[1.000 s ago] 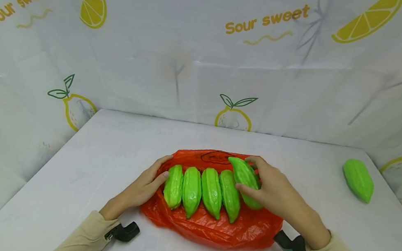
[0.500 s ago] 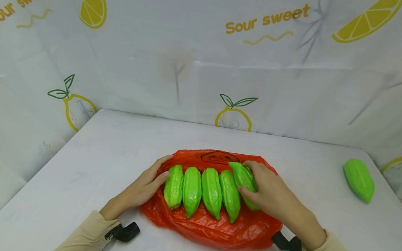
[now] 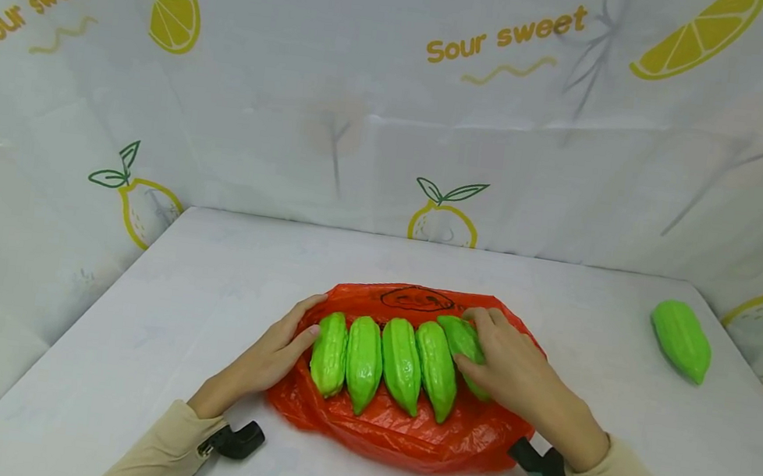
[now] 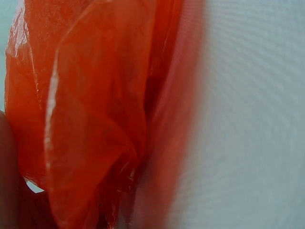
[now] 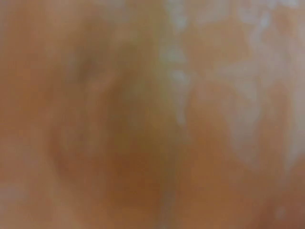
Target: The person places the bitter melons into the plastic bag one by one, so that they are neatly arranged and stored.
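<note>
Since 1 s ago the fifth gourd (image 3: 465,340) has come down from a raised tilt to lie low on the orange bag (image 3: 402,433), next to the other four; R hand moved down w/ it. Right hand (image 3: 511,367) grips that gourd, fingers curled over its top & thumb at its near side. Gourd is bright green, ridged, bumpy, tapered at both ends; only its upper-left part shows past the hand. It sits at the right end of the row, touching the fourth gourd (image 3: 435,370). Left hand (image 3: 272,355) lies flat at the bag's left edge, straight fingers touching the leftmost gourd (image 3: 329,351). Bag is thin, crinkled plastic w/ a dark print at the far side. R wrist view is all blur. Sixth gourd (image 3: 681,340) lies well apart, far right on the white table (image 3: 206,289).
</note>
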Tool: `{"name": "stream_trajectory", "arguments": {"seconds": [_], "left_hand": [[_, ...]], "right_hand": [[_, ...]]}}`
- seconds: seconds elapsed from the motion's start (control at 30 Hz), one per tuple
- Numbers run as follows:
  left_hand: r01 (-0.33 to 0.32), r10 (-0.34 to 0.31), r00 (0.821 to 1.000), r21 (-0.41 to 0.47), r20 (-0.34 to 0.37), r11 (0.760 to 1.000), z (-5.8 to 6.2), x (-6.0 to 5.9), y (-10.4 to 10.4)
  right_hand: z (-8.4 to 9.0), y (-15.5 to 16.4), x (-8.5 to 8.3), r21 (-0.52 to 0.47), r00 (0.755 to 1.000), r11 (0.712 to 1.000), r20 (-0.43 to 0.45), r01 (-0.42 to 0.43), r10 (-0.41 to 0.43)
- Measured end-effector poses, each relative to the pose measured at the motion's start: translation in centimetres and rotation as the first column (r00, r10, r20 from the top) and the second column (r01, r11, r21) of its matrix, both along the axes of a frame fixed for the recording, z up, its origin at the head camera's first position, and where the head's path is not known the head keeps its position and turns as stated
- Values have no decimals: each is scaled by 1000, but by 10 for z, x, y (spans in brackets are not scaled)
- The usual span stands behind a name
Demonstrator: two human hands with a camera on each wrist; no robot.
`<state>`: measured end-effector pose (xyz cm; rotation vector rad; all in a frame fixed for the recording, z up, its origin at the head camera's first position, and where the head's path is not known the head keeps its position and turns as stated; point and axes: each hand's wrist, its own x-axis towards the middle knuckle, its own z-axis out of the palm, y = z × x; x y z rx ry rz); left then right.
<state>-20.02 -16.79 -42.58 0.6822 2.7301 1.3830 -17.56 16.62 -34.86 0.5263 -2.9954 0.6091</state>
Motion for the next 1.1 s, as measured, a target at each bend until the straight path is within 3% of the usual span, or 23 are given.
{"name": "stream_trajectory", "arguments": {"seconds": [0.6,1.1], "left_hand": [[10,-10,1000,0,12,1000,2,1,-1],[5,-5,1000,-2,7,1000,2,1,0]], "right_hand": [[-1,-1,0,63,1000,998,-22,0,1],[8,4,3,-25,997,998,-63,-54,52]]}}
